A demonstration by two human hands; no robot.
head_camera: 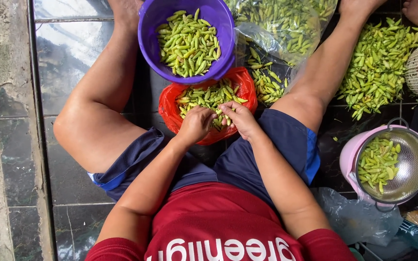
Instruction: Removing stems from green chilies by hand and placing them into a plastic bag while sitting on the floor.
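Both hands met over the red bag (pixel 170 108) of green chillies (pixel 204 94); left hand (pixel 195 124) curled shut, right hand (pixel 238 118) fingertips pinching one chilli (pixel 221 117) lying crosswise between them.

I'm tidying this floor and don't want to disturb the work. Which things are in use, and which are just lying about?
In use:
left hand
right hand
red bag of green chillies
purple bowl of chillies

Lying about:
metal colander in pink basin
loose chilli heap
clear plastic bag
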